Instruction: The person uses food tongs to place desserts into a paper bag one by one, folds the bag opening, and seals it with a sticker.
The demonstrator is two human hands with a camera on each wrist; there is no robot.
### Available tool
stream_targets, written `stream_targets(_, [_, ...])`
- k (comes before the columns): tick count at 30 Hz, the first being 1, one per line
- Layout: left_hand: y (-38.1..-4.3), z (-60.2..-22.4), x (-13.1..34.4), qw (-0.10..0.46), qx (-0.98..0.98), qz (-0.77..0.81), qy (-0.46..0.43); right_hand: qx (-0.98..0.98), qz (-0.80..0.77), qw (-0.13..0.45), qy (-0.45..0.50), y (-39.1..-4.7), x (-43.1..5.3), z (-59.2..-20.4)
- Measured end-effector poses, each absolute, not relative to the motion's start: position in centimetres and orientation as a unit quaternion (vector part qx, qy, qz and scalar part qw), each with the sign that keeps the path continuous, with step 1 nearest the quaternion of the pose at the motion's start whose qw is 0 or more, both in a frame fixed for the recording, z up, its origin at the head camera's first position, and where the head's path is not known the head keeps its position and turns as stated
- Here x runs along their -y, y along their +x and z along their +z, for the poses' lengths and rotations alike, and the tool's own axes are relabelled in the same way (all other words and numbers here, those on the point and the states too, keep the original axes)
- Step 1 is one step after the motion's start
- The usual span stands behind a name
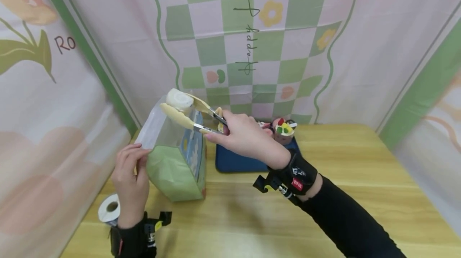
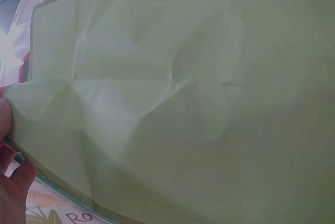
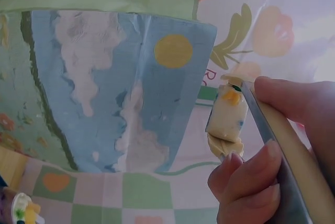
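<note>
My right hand (image 1: 246, 136) grips a pair of tongs (image 1: 180, 119) with metal arms and cream-coloured tips. Between those tips sits a small white cake roll (image 1: 179, 100), which shows an orange decoration in the right wrist view. It is held up over the mouth of a paper gift bag (image 1: 174, 174). The bag has green sides and a painted front with blue sky, white clouds and a yellow sun (image 3: 173, 51). My left hand (image 1: 131, 174) pinches the bag's upper edge on the near left side. In the left wrist view the green side (image 2: 157, 77) fills most of the picture.
A blue tray (image 1: 234, 163) stands behind my right hand, bearing a dessert cup (image 1: 284, 132) with colourful toppings and other pink items partly hidden. A white paper roll (image 1: 109, 209) stands left of my left wrist on the wooden table (image 1: 342, 194). Printed cloth (image 1: 237, 22) hangs behind.
</note>
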State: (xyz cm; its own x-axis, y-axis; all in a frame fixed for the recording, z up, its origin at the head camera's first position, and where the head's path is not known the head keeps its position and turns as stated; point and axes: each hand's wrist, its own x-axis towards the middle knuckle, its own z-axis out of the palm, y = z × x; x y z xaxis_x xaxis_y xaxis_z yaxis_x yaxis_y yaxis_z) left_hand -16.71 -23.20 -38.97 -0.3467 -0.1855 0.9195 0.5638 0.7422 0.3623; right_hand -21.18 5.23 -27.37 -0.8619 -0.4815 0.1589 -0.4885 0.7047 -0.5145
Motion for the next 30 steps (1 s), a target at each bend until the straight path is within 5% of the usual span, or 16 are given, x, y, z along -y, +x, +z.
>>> stream_targets(13, [-16.5,-38.9,23.3,0.547,0.754,-0.341,-0.126,0.924,0.267,0.018,0.275,-21.2,-4.5,-27.6])
stream_targets(30, [-16.4,-38.7,22.9,0.559,0.745,-0.341,-0.130,0.935,0.306,0.038,0.172,-22.3,-10.6,-29.7])
